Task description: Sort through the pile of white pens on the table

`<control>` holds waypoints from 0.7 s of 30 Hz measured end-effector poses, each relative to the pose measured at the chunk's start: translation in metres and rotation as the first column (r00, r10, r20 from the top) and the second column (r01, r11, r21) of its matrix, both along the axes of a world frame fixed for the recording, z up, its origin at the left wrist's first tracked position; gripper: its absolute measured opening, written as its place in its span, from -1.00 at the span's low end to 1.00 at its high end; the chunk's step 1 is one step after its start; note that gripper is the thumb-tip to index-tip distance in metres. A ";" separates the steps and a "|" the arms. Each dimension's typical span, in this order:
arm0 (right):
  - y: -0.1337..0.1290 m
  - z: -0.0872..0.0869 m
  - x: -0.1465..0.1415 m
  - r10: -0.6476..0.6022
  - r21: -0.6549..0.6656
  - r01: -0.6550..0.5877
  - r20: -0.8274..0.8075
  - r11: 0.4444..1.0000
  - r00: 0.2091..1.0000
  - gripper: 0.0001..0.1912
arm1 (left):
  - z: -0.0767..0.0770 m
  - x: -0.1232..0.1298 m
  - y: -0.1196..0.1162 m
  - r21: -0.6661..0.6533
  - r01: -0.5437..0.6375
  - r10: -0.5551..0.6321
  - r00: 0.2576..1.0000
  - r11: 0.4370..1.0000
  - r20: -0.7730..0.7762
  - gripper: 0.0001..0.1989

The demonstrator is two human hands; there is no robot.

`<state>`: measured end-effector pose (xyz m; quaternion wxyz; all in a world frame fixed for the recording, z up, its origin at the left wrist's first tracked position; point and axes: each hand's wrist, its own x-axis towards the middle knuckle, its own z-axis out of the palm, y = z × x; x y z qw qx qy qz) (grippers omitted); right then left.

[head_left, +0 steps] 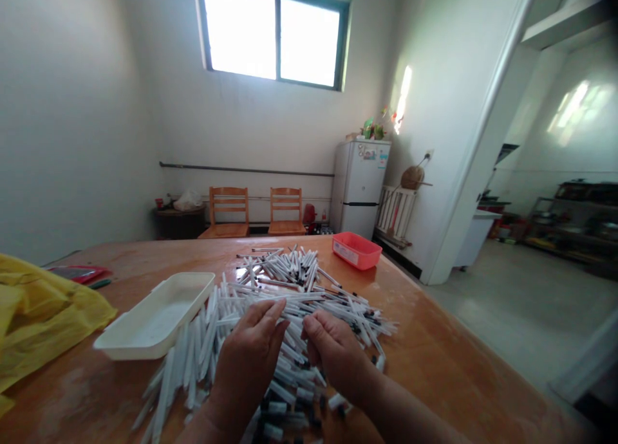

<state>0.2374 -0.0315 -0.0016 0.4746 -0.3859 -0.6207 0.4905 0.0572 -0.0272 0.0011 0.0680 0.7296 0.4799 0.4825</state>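
Observation:
My left hand [253,347] is over the middle of a heap of white pen barrels [207,334], its thumb pressed toward the straightened fingers. A little to its right, my right hand [335,351] is closed, thumb over the curled fingers. The two hands face each other with a small gap. Whatever they hold is too small or hidden to make out. Below and between them lie several black-and-clear pen caps [304,396]. Behind the hands is a pile of thin pens with black ends [294,267].
A cream tray [159,351] stands to the left on the wooden table [434,367], beside a yellow plastic bag [43,322]. Toward the back right sits a red plastic basket [357,254]. Two wooden chairs [229,206] and a fridge [362,186] stand beyond the table.

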 end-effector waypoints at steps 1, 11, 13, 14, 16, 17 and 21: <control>0.002 -0.001 0.001 -0.006 -0.032 0.005 -0.038 0.999 0.999 -0.59 | 0.001 0.001 -0.001 0.035 -0.039 0.039 0.999 0.999 0.003 -0.60; 0.009 -0.003 0.001 -0.068 -0.215 0.005 -0.284 0.977 0.956 -0.63 | 0.007 0.012 -0.015 0.043 -0.116 0.098 0.950 0.992 0.298 -0.68; 0.010 -0.003 0.001 -0.080 -0.224 0.009 -0.310 0.974 0.947 -0.63 | 0.006 0.015 -0.014 -0.154 0.038 0.025 0.920 0.987 0.391 -0.74; 0.009 -0.004 0.002 -0.068 -0.229 -0.006 -0.316 0.973 0.946 -0.64 | 0.006 0.016 -0.012 -0.266 0.146 -0.003 0.881 0.953 0.473 -0.73; 0.008 -0.004 0.001 -0.018 -0.244 -0.064 -0.320 0.968 0.947 -0.65 | 0.004 0.018 -0.009 -0.387 0.364 -0.009 0.738 0.847 0.675 -0.67; 0.007 -0.004 0.001 0.010 -0.254 -0.097 -0.321 0.962 0.947 -0.66 | 0.003 0.018 -0.007 -0.387 0.448 0.008 0.646 0.806 0.764 -0.65; 0.006 -0.006 -0.002 0.047 -0.291 -0.153 -0.341 0.944 0.939 -0.60 | -0.001 0.016 -0.002 -0.308 0.582 0.090 0.372 0.752 0.924 -0.71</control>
